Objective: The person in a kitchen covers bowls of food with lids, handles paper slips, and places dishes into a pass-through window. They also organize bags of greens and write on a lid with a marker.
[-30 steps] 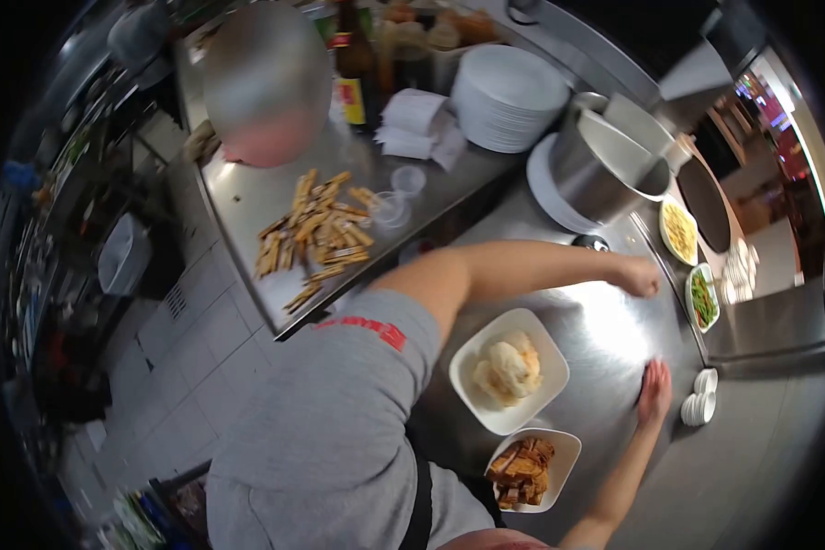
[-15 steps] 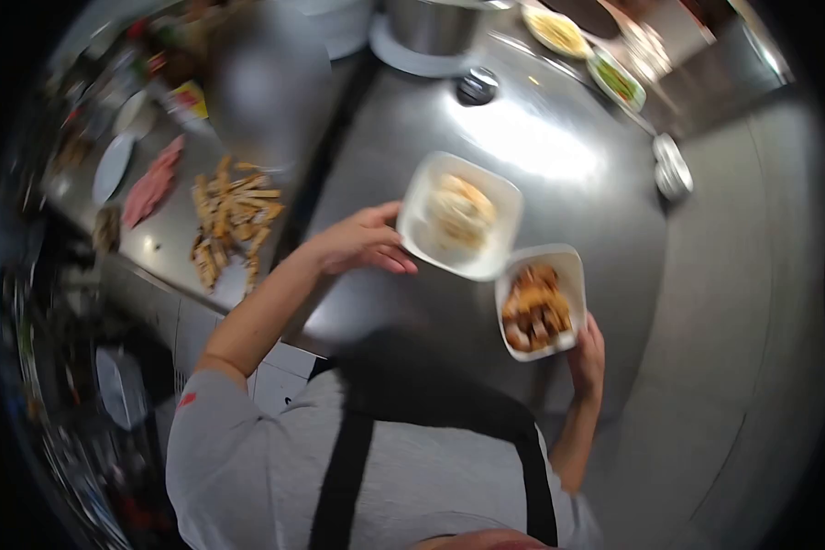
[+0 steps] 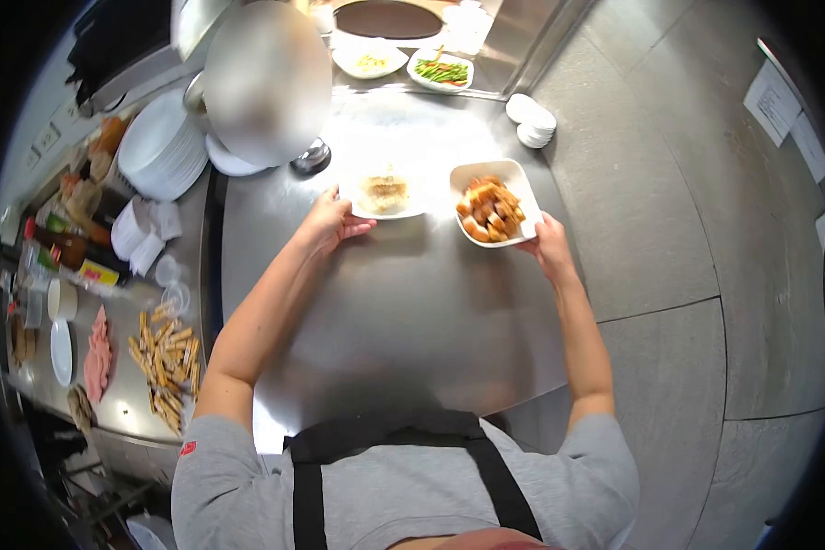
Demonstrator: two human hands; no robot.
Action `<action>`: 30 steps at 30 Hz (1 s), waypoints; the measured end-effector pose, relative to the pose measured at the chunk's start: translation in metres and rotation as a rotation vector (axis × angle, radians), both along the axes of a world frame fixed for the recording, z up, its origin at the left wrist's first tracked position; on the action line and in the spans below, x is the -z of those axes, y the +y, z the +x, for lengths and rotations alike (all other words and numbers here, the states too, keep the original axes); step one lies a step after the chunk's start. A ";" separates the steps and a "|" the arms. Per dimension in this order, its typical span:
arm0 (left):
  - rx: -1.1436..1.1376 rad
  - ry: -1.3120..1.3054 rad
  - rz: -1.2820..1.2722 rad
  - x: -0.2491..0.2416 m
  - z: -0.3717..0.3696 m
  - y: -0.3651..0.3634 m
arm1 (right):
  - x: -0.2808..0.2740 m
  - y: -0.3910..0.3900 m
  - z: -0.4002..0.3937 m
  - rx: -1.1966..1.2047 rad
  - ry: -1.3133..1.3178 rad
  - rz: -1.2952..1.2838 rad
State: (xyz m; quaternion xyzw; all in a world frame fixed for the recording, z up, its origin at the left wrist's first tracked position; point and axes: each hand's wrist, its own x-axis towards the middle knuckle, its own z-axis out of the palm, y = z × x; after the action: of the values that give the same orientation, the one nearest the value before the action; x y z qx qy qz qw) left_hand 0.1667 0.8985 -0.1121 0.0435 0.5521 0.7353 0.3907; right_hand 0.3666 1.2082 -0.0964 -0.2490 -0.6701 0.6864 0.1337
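Note:
My left hand (image 3: 333, 225) grips the near left edge of a white bowl (image 3: 396, 215), thumb up at its side and fingers beneath. Pale, whitish food (image 3: 382, 193) sits in it, and glare washes out its far rim. In my right hand (image 3: 550, 246) is a white square bowl (image 3: 522, 181), held at its near right corner. Browned, chunky pieces of food (image 3: 491, 211) fill that bowl, which tilts slightly toward me. A gap of steel table (image 3: 385, 312) shows between the two bowls, and both are out over its far half.
Beyond the table stand a dish of pale yellow shreds (image 3: 369, 63) and a dish of green vegetables (image 3: 441, 72). Small white dishes (image 3: 532, 120) are stacked at the right corner. Stacked plates (image 3: 162, 147), a pink cloth (image 3: 98, 356) and brown sticks (image 3: 165, 357) occupy the left counter.
Both bowls, still in my hands, have moved forward over the table and apart from each other. My arms reach out farther, and the head view has turned.

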 end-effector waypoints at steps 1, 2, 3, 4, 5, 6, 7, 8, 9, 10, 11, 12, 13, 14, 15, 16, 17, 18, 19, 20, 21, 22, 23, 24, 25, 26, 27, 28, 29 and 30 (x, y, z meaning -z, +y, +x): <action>-0.033 0.024 -0.009 -0.002 -0.011 0.012 | 0.005 0.010 -0.020 0.038 0.000 -0.019; -0.055 0.050 -0.013 -0.006 -0.024 0.026 | 0.003 0.014 -0.038 0.035 0.003 -0.030; -0.070 0.074 -0.014 -0.008 -0.038 0.042 | 0.003 0.017 -0.055 0.041 0.005 -0.039; -0.058 0.070 -0.006 0.001 -0.057 0.052 | 0.017 0.028 -0.075 0.039 0.072 -0.091; -0.041 0.068 0.007 0.008 -0.077 0.061 | 0.032 0.039 -0.094 0.040 0.145 -0.134; -0.103 0.065 0.046 0.006 -0.085 0.071 | 0.035 0.041 -0.112 0.103 0.132 -0.156; -0.167 0.057 0.089 0.005 -0.091 0.078 | 0.048 0.049 -0.136 0.164 0.112 -0.188; -0.124 0.048 0.076 0.008 -0.108 0.084 | 0.052 0.049 -0.151 0.208 0.191 -0.235; -0.092 0.033 0.055 0.014 -0.124 0.088 | 0.049 0.047 -0.163 0.238 0.164 -0.218; -0.129 0.032 0.053 0.016 -0.132 0.092 | 0.058 0.055 -0.181 0.254 0.105 -0.213; -0.175 0.028 0.050 0.018 -0.140 0.095 | 0.052 0.051 -0.188 0.253 0.153 -0.222; -0.214 0.026 0.067 0.025 -0.151 0.100 | 0.053 0.053 -0.198 0.284 0.134 -0.235; -0.257 0.021 0.083 0.024 -0.155 0.103 | 0.053 0.051 -0.206 0.311 0.113 -0.250; -0.300 0.039 0.078 0.024 -0.157 0.106 | 0.052 0.050 -0.211 0.358 0.124 -0.277; -0.292 0.019 0.117 0.028 -0.163 0.108 | 0.048 0.046 -0.213 0.404 0.136 -0.305; -0.285 0.000 0.158 0.034 -0.172 0.111 | 0.046 0.045 -0.218 0.449 0.150 -0.333; -0.277 -0.017 0.199 0.038 -0.180 0.114 | 0.045 0.043 -0.221 0.466 0.173 -0.361; -0.342 -0.062 0.194 0.036 -0.182 0.118 | 0.048 0.040 -0.224 0.485 0.196 -0.389; -0.352 -0.091 0.234 0.034 -0.182 0.119 | 0.050 0.036 -0.226 0.505 0.220 -0.420; -0.359 -0.121 0.275 0.031 -0.181 0.122 | 0.054 0.031 -0.224 0.420 0.247 -0.444; -0.365 -0.152 0.316 0.033 -0.179 0.126 | 0.061 0.025 -0.221 0.374 0.275 -0.404; -0.350 -0.190 0.377 0.037 -0.180 0.128 | 0.071 0.019 -0.216 0.331 0.304 -0.362; -0.347 -0.113 0.349 0.043 -0.175 0.132 | 0.079 0.015 -0.207 0.290 0.333 -0.319; -0.340 -0.035 0.319 0.043 -0.159 0.134 | 0.083 0.009 -0.192 0.223 0.319 -0.248; -0.330 0.043 0.290 0.042 -0.136 0.134 | 0.086 0.002 -0.173 0.158 0.304 -0.176; -0.294 0.217 0.235 0.030 -0.091 0.133 | 0.087 -0.006 -0.152 0.095 0.287 -0.101; -0.256 0.390 0.184 0.020 -0.040 0.127 | 0.085 -0.017 -0.127 0.085 0.277 -0.090; -0.057 0.524 0.078 0.025 0.002 0.115 | 0.082 -0.030 -0.097 0.080 0.267 -0.080; 0.135 0.678 -0.010 0.030 0.044 0.104 | 0.079 -0.041 -0.064 0.053 0.254 -0.065; 0.238 0.860 0.233 0.057 0.092 0.097 | 0.077 -0.052 -0.028 0.036 0.242 -0.050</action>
State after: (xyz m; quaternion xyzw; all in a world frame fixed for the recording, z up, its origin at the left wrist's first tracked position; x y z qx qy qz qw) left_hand 0.2589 0.9952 -0.1689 0.4514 0.5688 0.6577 0.2004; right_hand 0.3387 1.1562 -0.1734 -0.1795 -0.6273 0.7253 0.2196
